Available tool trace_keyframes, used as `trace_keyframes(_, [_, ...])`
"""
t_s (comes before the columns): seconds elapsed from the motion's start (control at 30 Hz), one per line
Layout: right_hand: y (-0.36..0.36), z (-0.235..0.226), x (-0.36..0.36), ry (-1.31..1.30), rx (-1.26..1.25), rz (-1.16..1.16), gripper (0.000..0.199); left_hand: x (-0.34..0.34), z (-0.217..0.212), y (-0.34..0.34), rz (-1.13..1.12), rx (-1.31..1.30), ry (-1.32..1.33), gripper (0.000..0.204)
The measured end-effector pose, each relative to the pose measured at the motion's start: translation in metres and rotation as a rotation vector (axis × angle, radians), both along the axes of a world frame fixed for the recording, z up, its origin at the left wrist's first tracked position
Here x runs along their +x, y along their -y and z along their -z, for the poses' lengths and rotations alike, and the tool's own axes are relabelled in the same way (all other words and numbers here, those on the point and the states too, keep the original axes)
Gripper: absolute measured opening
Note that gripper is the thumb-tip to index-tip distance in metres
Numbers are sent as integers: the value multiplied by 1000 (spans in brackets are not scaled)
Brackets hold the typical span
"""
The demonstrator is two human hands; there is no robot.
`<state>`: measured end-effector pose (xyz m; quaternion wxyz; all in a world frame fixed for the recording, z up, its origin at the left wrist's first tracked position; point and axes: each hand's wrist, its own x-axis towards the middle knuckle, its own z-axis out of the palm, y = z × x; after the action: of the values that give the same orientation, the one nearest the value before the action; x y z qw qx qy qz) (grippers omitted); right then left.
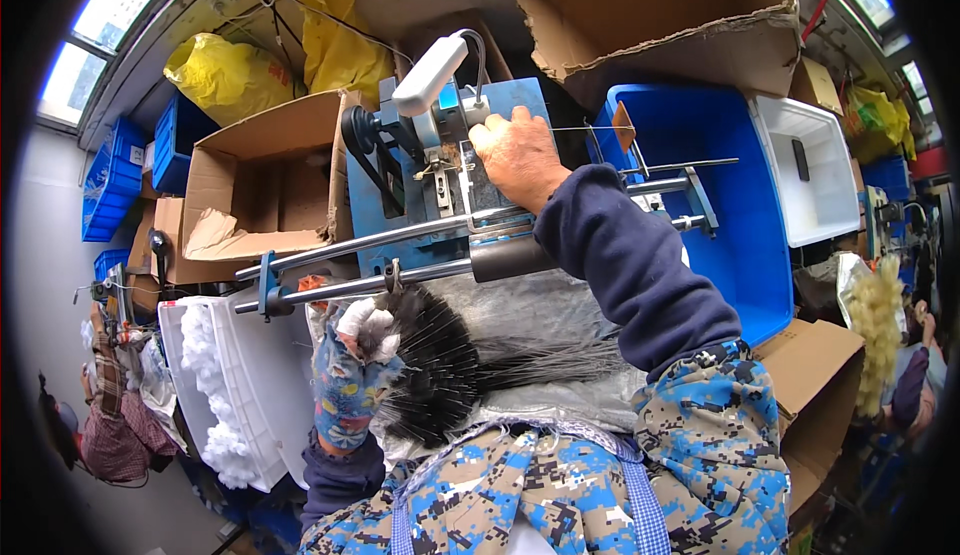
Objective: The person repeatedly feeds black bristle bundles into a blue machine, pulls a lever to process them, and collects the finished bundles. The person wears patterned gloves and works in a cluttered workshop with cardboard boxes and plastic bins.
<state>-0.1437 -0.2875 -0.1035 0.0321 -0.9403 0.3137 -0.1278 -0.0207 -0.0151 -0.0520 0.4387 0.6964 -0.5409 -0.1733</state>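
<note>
— Clutter all round? Boxes, bins?

— Yes: a big cardboard box [660, 15] at the top, a blue bin [740, 225] to the right, a white tub [810, 180] beside it, yellow bags [230, 75] under the window [110, 15].

— And the bench?

— Mostly hidden. A blue machine [430, 175] with two steel rails [400, 255] across its front sits in the middle.

— Hands?

— The right hand [518, 155] rests on the machine, fingers curled; what they grip I cannot tell. The left hand [350, 375], in a patterned glove, is closed round a black wire bundle [450, 365] just below the rails.

— Anything cut off?

— A person at the left edge, only partly in view.
</note>
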Motion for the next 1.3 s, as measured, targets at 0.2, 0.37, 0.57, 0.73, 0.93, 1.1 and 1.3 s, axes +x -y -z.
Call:
trace_keyframes(0.2, [2,2,1,59,29,-20,12,5,-6,-4,36,28,72,57])
trace_keyframes(0.37, [8,9,3,145,55,-59,13,1,-18,-1,-121,-432,-169,81])
trace_keyframes(0.57, [2,-6,-12,-12,15,121,26,19,-46,-12,-44,-567,-116,69])
trace_keyframes(0.73, [-21,-5,-47,22,65,99,55,26,-29,-21,-30,-515,-437,56])
trace_keyframes(0.93, [-28,-10,-47,49,217,169,56,-14,-27,5,95,-474,-473,45])
trace_keyframes(1.1, [-39,-2,-23,108,172,127,58,-9,-25,5,58,-420,-612,43])
trace_keyframes(1.3, [-59,-2,19,103,212,74,63,-18,-27,10,36,-378,-611,38])
